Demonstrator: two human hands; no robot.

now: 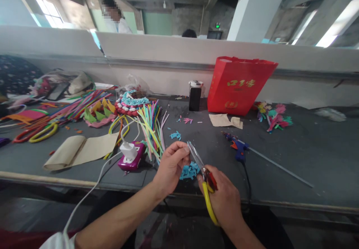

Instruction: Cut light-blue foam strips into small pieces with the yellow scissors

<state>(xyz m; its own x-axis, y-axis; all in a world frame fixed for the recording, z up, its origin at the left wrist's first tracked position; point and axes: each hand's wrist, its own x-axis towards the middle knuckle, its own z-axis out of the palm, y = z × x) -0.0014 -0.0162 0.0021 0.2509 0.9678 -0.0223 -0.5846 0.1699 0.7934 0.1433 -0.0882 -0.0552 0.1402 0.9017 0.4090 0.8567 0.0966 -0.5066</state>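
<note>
Gripping the yellow-handled scissors (202,170), the right hand (224,200) angles their blades up to the left hand (171,164), whose fingertips pinch something too small to identify, above the blue foam scraps (189,171) at the table's (308,155) near edge.

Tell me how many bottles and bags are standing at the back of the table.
2: one black bottle with a white cap near the middle back, and one red bag right beside it. More could be hidden in the clutter at far left.

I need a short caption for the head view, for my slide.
Right hand works yellow-handled scissors at the left hand above blue scraps, beside a glue gun.
</note>
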